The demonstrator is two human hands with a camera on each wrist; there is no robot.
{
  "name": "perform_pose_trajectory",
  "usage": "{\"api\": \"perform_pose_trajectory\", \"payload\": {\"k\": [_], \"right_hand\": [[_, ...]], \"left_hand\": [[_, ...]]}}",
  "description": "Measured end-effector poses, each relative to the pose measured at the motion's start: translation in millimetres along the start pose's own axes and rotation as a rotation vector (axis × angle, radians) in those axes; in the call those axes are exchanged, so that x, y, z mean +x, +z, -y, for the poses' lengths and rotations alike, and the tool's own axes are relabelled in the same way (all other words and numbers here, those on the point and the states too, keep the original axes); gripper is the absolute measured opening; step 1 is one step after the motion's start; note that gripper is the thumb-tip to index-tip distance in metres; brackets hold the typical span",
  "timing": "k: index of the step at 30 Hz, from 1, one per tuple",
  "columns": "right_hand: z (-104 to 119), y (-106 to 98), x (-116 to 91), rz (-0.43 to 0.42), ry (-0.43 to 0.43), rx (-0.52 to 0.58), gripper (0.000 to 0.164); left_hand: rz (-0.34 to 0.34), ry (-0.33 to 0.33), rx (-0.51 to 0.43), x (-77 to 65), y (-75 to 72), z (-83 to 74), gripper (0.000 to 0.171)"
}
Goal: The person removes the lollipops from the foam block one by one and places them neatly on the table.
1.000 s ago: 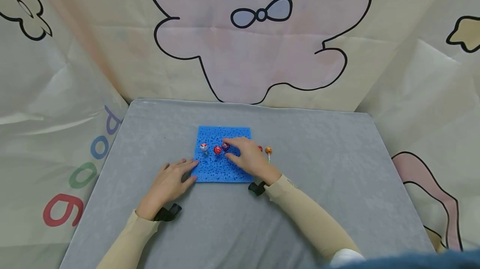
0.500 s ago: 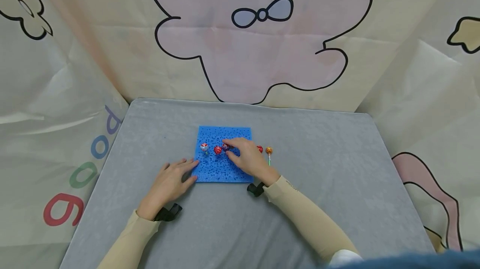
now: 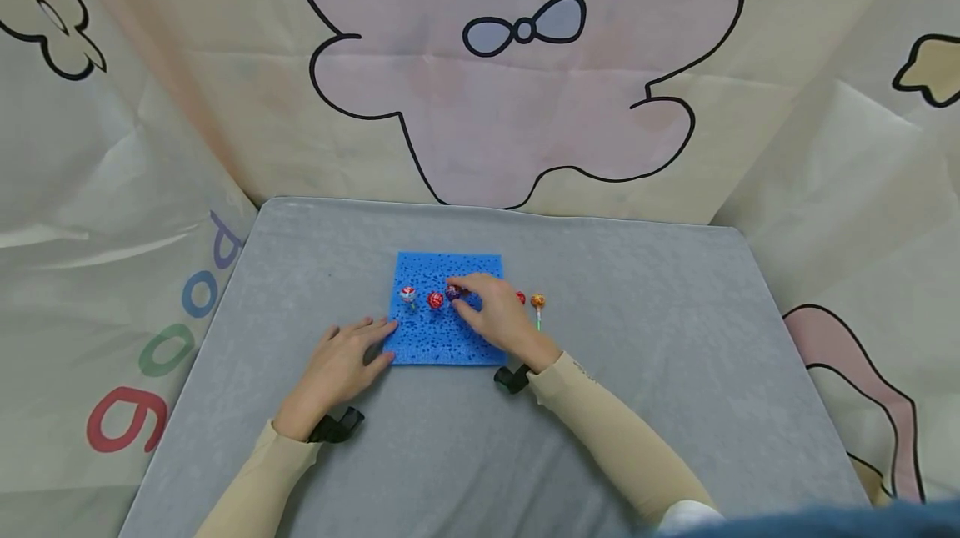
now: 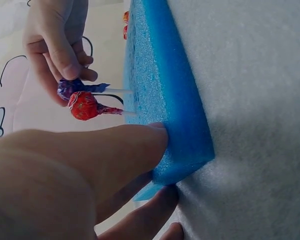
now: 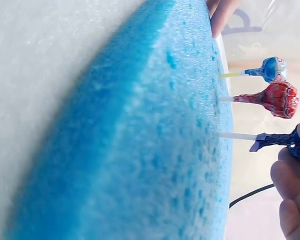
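My right hand (image 3: 497,314) pinches the purple wrapped head of a lollipop (image 5: 271,141) between thumb and fingers. The lollipop's white stick meets the top of a blue foam block (image 3: 442,346). Beside it a red lollipop (image 5: 280,100) stands in the foam. Farther left is a blue-and-white lollipop (image 5: 274,69) on a yellow stick, also upright in the block. My left hand (image 3: 341,360) rests against the foam's left edge, its fingers fairly straight and its thumb near the front corner. In the left wrist view those fingers touch the foam (image 4: 190,130).
To the right of the block, an orange lollipop (image 3: 537,301) lies on the grey table cover (image 3: 637,304), its stick pointing toward me. A red lollipop (image 3: 521,297) beside it is mostly hidden by my right hand. Printed curtains (image 3: 517,138) enclose the table's back and sides.
The purple lollipop's head has shifted slightly to the right with my right fingertips around it. My left hand and the foam block look the same as before.
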State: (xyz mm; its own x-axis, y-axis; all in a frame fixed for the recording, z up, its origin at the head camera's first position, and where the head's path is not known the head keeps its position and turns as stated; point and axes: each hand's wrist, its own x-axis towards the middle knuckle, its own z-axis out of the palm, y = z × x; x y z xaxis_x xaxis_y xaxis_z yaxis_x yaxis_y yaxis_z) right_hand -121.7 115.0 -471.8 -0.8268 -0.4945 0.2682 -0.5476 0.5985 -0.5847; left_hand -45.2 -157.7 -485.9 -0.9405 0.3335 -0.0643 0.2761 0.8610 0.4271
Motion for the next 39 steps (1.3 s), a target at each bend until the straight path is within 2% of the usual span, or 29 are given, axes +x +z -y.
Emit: {"api": "perform_pose_trajectory", "payload": {"k": [5,11,20,32,36,39], "right_hand": [[-3.2,-5.8,-0.9,-0.059,-0.024,0.024,0.035],[-7.3,-20.3,-3.3,-0.086,0.006,0.057,0.033],[-27.8,-43.4,-14.5,-0.202,0.044,0.090,0.030],[-67.8,-70.0,-45.9,-0.300,0.273,0.002,0.022],[-82.2,-76.6,-56.6,-0.301,0.356,-0.011,0.021],[-90.7,-80.5,-64.2,-0.272,0.428,-0.021,0.023]], "left_hand": [[0.001,0.003,0.003,-0.3,0.5,-0.7,0.053],[-0.003,0.006,0.000,0.1,1.9,0.2,0.053],[0.002,-0.003,-0.002,1.4,3.5,1.7,0.055],[-0.015,0.001,-0.009,1.5,3.7,0.4,0.054],[-0.015,0.001,-0.008,1.1,3.4,0.0,0.053],[-0.009,0.001,-0.005,1.3,3.2,-0.6,0.053]]}}
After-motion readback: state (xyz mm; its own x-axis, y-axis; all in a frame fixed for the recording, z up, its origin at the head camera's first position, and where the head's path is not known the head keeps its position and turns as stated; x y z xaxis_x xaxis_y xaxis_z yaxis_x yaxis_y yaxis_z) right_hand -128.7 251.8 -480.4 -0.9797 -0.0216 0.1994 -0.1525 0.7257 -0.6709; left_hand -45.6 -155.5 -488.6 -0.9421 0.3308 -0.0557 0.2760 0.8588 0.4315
